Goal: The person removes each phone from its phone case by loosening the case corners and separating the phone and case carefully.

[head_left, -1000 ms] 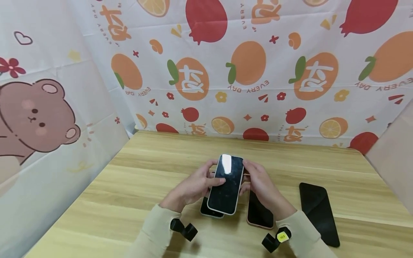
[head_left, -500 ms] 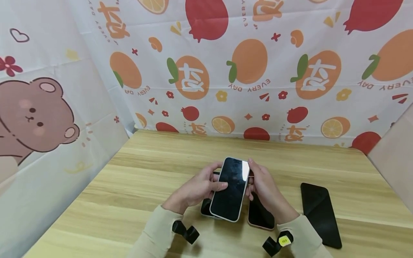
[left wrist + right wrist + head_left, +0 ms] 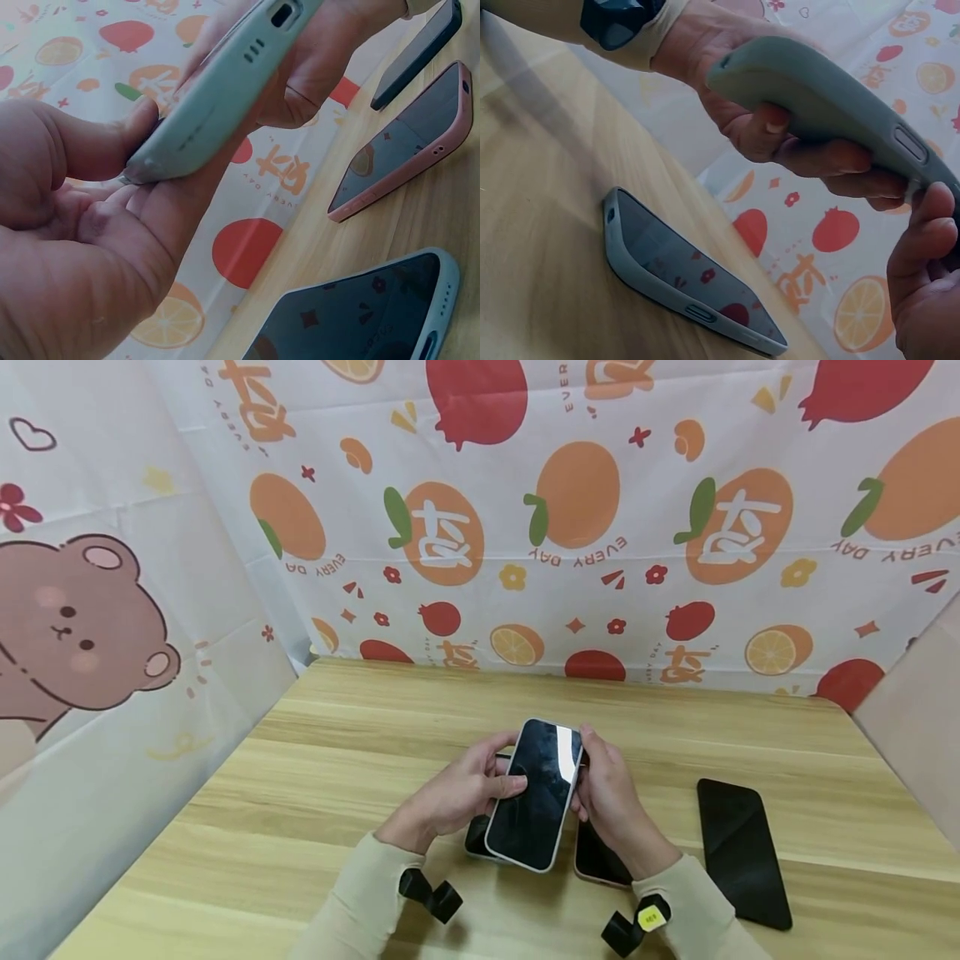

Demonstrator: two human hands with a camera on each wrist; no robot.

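You are holding the held phone up above the worktop with both hands, its dark screen facing up and a bright reflection near the top right corner. Your left hand grips its left side, the thumb lying over the screen and the fingers curled behind the pale grey-green case. Your right hand pinches the upper right edge, thumb near the corner, fingers curled at the side and back.

Below lies the pale-cased phone, screen up on the worktop (from the head view, your left hand and the held phone cover most of it). To its right rests the pink-edged phone, partly hidden by your right hand. Farther right, the black phone lies beside your right forearm. Behind the worktop hangs a fruit-printed cloth.
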